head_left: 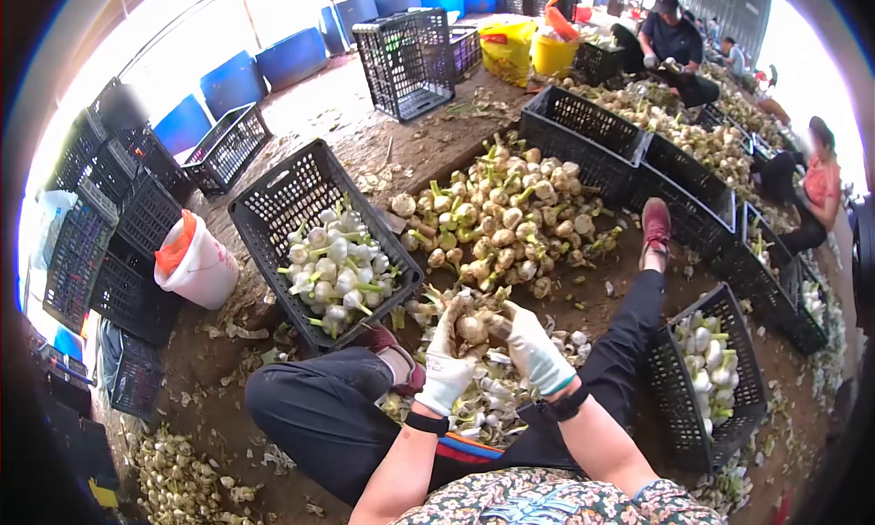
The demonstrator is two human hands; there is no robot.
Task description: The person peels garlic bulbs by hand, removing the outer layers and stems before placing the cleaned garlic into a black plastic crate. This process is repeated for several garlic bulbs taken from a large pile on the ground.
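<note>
Between my legs, my left hand (pixel 446 365) and my right hand (pixel 540 350), both in pale gloves with soiled fingers, are closed around a brownish garlic bulb (pixel 473 330). The fingertips partly cover it. Below the hands lies a heap of loose garlic skins (pixel 492 405). Just beyond them is a large pile of unpeeled garlic bulbs (pixel 510 211), some with green stem stubs. To the left, a tilted black crate (pixel 264 197) holds cleaned white garlic bulbs (pixel 333 265). Another black crate (pixel 749 343) with white garlic bulbs (pixel 706 365) is beside my right leg.
A row of black crates (pixel 684 192) borders the pile on the right, with co-workers (pixel 673 37) among more garlic beyond. At left are a white bucket (pixel 202 270) and stacked crates (pixel 128 270). Farther back stand an upright crate (pixel 401 65) and blue barrels (pixel 292 58).
</note>
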